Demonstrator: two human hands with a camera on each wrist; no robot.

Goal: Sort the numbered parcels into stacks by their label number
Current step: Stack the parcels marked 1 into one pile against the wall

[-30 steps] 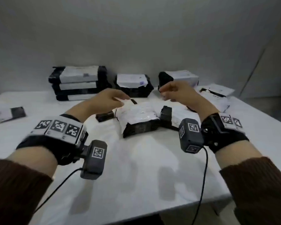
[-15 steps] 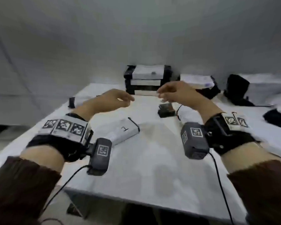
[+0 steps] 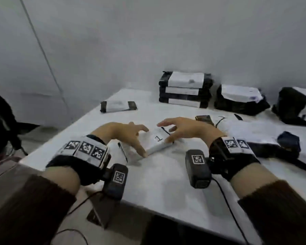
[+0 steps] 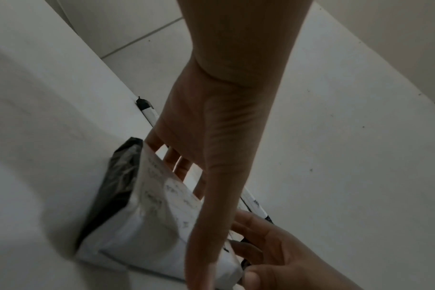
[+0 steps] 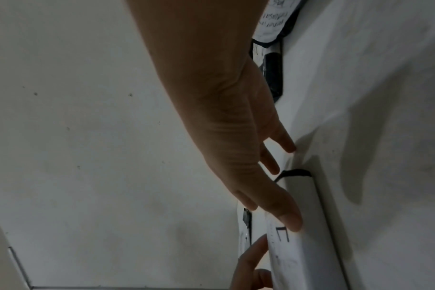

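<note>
A flat white parcel marked "1" lies on the white table near its left front corner. My left hand reaches over its left end, fingers spread across the far side and thumb against the near edge. My right hand is at the right end, thumb resting on top beside the number and fingers held straight above. In the left wrist view the parcel sits between thumb and straight fingers. The right wrist view shows the same parcel under my thumb.
At the back stand a stack of three black-and-white parcels, a lone parcel and a black-wrapped one. One parcel lies apart at the far left. Loose parcels and black wrapping cover the right side.
My view has swung left and down. Both hands, which hovered above the table, have come down onto the ends of the parcel marked "1".
</note>
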